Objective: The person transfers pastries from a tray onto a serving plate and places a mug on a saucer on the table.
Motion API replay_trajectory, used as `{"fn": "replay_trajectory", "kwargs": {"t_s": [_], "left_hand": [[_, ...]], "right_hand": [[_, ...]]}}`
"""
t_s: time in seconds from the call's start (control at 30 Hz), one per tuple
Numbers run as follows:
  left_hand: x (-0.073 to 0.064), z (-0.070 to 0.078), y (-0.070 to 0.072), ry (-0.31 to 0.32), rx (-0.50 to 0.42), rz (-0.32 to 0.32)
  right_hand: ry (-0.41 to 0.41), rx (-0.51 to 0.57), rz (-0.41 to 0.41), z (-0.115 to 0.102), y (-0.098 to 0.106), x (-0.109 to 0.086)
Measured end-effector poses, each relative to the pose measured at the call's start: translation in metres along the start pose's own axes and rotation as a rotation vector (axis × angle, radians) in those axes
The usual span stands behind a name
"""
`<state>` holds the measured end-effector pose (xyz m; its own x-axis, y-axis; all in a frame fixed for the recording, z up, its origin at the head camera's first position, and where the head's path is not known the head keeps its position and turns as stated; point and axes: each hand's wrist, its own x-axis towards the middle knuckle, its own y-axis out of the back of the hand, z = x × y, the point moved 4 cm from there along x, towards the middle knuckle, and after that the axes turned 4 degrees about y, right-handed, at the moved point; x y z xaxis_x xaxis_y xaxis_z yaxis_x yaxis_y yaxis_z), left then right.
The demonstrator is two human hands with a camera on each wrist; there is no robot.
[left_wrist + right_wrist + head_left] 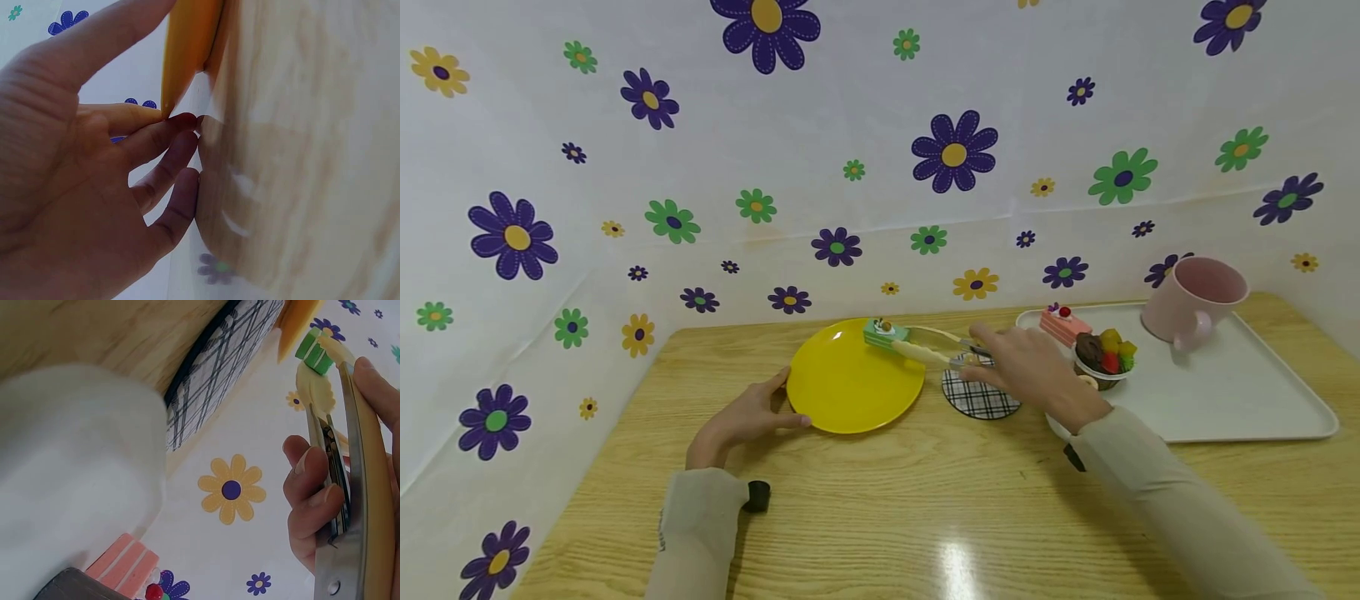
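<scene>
A round yellow plate (pixel 842 387) lies on the wooden table in the head view. My left hand (pixel 748 421) is at its left edge, thumb and index finger spread apart and touching the rim; in the left wrist view the other fingertips rest on the table. My right hand (pixel 1022 371) grips metal tongs with cream tips (pixel 917 352). Between the tips is a green toy cake slice (pixel 883 332), over the plate's upper right part. The right wrist view shows the tongs' cream handle (pixel 375 512) against the palm and the green slice (pixel 314 353) at the far end.
A checked round coaster (pixel 979 400) lies right of the plate, partly under my right hand. On the white tray (pixel 1240 408) stand a pink mug (pixel 1187 300), a pink cake slice (pixel 1063 326) and a cup of toy fruit and chocolate (pixel 1105 358). A flowered cloth (pixel 865 100) hangs behind.
</scene>
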<state>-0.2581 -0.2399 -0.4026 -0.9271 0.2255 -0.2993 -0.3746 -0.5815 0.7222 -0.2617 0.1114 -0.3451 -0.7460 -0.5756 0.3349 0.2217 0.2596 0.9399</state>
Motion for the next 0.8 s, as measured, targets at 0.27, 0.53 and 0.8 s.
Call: {"fn": "replay_trajectory", "kwargs": {"t_s": [0.27, 0.53, 0.8], "left_hand": [[0.0, 0.0, 0.0, 0.01, 0.006, 0.002], [-0.001, 0.0, 0.0, 0.018, 0.004, 0.003], [-0.002, 0.001, 0.0, 0.007, 0.009, 0.001]], "right_hand": [[-0.004, 0.0, -0.006, -0.001, -0.004, 0.004], [0.014, -0.015, 0.012, -0.002, -0.007, 0.008], [0.025, -0.02, 0.032, -0.004, -0.01, 0.013]]}}
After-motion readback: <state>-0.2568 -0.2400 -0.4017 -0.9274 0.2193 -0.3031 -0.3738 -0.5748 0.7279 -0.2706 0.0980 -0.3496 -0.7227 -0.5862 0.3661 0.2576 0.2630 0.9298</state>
